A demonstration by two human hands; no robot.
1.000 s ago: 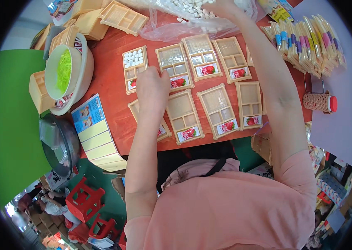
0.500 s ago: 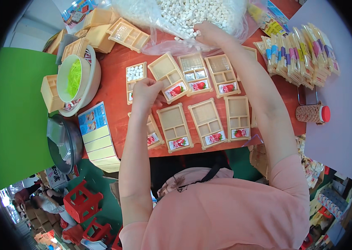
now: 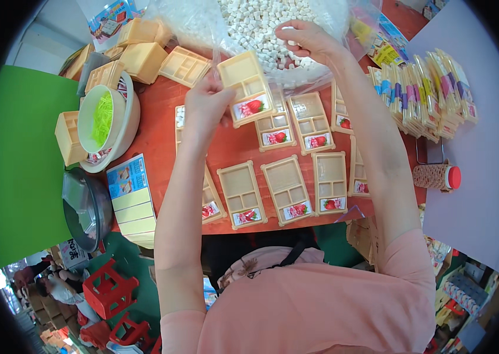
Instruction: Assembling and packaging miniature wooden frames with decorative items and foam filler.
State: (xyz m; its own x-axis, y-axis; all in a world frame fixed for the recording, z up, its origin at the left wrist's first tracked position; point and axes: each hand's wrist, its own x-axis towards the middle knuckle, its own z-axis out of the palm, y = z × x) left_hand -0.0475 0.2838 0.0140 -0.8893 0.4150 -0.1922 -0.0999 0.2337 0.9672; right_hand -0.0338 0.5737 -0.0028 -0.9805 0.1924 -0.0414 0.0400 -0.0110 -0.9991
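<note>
"How are the hands set?"
"Apart. The left hand (image 3: 208, 103) pinches a tan tray (image 3: 239, 71), tilted by the near edge of a plastic bag (image 3: 187, 26); the right hand (image 3: 309, 42) hangs over white cubes (image 3: 255, 26) there, and I can't tell whether it grips any."
"Which step?"
"Filling, I'd judge; the next move calls for steadying the tray near the cubes."
"And around?"
"Other trays (image 3: 288, 182) in rows on a red table (image 3: 228, 147), red stools (image 3: 108, 289) on a green floor (image 3: 122, 253)."

Cream trays (image 3: 240, 69), strawberry-patterned red-and-white packets (image 3: 250, 107), white cubes (image 3: 252, 26), red tabletop (image 3: 234, 147), lime-green shreds (image 3: 103, 121), pink shirt (image 3: 320, 301)
</note>
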